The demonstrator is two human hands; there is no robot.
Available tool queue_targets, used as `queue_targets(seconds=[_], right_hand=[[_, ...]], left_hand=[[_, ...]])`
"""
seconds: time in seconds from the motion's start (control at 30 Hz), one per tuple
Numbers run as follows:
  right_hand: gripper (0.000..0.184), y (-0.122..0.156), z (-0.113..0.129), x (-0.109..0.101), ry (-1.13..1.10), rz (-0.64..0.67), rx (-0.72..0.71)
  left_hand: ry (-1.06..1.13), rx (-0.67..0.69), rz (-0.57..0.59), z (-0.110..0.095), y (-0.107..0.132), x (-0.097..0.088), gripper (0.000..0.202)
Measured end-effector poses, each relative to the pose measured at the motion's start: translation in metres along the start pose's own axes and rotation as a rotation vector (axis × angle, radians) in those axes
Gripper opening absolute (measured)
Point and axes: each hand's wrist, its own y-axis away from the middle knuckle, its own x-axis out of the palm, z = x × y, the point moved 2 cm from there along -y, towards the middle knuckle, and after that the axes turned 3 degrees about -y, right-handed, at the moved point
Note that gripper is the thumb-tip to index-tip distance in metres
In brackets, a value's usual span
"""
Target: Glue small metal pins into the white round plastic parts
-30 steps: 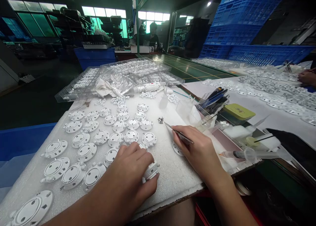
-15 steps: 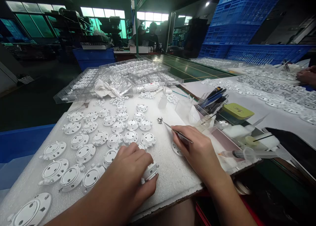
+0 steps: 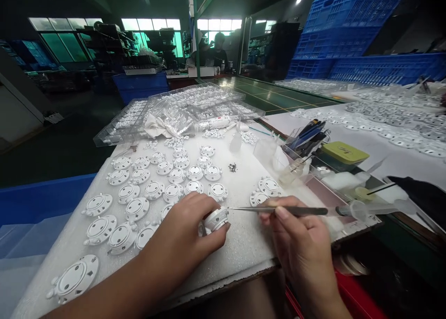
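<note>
Gripping a white round part [image 3: 216, 220] between thumb and fingers, the left hand [image 3: 195, 222] is holding it tilted, with its edge facing right, over the near part of a white foam sheet [image 3: 245, 249]; the hand is hiding much of the part, so I cannot tell whether it is touching the sheet. The right hand [image 3: 301, 237] is grasping dark metal tweezers [image 3: 296, 211] between thumb and fingers, and they are lying nearly level, pointing left. Their thin tip is ending right at the edge of the held part, though I cannot tell whether it is making contact or carrying anything. Just beyond the right hand, two white discs [image 3: 268, 185] are sitting close together on the sheet. A small pile of dark bits [image 3: 232, 167] is lying beyond the held part, well apart from both hands. To the left, many similar round parts [image 3: 128, 194] are resting in loose rows, their flat faces showing dark dots. Farther back, a small translucent bottle [image 3: 236, 143] is standing upright near heaps of tiny white pieces [image 3: 213, 133], and clear trays [image 3: 128, 118] are holding more white pieces. On the right, a yellow-green tin [image 3: 344, 152] is sitting beyond a clear syringe [image 3: 372, 207].
</note>
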Motion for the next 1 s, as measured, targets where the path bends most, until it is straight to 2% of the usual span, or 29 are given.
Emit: queue_targets(seconds=[0.13,0.33,1.0], right_hand=[[0.01,0.011,-0.005,0.002,-0.047,0.045,0.01],[0.012,0.009,-0.011,-0.001,0.004,0.1,0.106],[0.018,0.008,-0.012,0.002,-0.009,0.082,0.212]], left_hand=[[-0.003,-0.003,-0.019,0.001,-0.001,0.001,0.006],[-0.029,0.021,-0.014,0.002,-0.004,0.004,0.002],[-0.036,0.049,-0.015,0.002,-0.004,0.005,0.003]])
